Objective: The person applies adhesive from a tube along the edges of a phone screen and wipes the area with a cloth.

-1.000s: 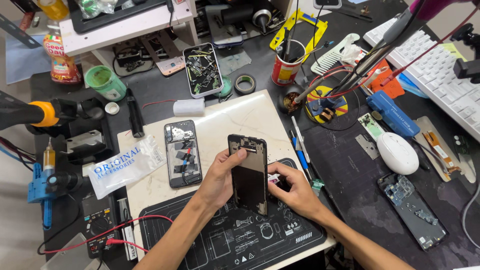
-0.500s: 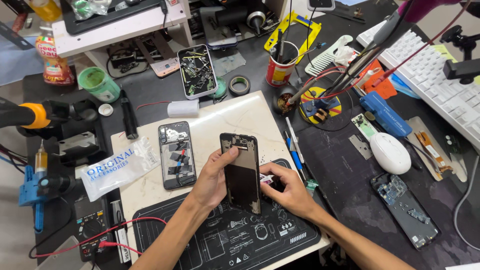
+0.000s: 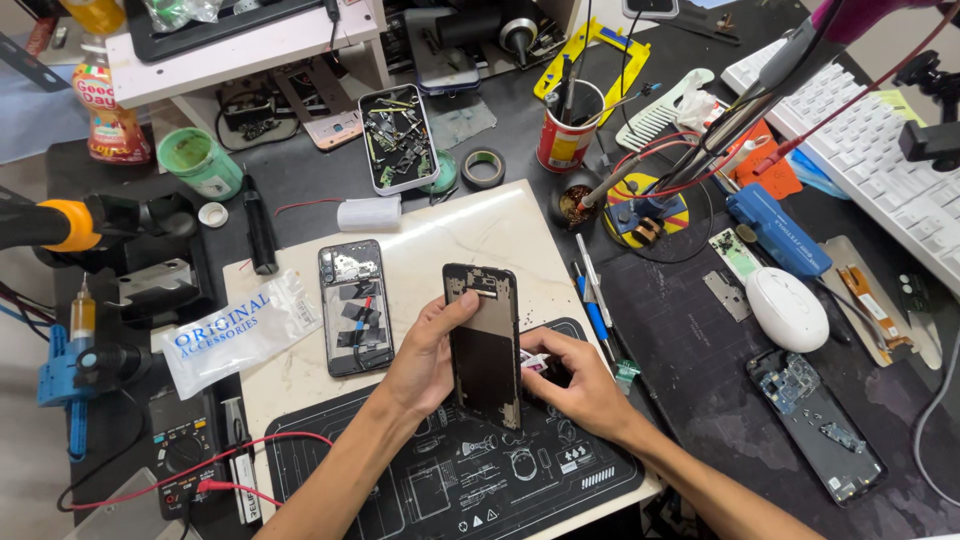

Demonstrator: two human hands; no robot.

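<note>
White bag (image 3: 238,332) at left on the tabletop (image 3: 470,228), then an opened phone (image 3: 354,306) lying flat. Left hand (image 3: 424,352) grip clamped on the upright dark frame (image 3: 484,343) over the mat (image 3: 450,480). Right hand (image 3: 578,378) grip pinched together at the frame's right edge; mouse (image 3: 787,308) far right.

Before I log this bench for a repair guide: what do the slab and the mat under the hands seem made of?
The slab looks like polished stone, perhaps marble: cream, glossy, faintly veined. The work mat looks like matte black rubber or silicone, printed with white diagrams. The left hand holds a phone frame over both.
</note>
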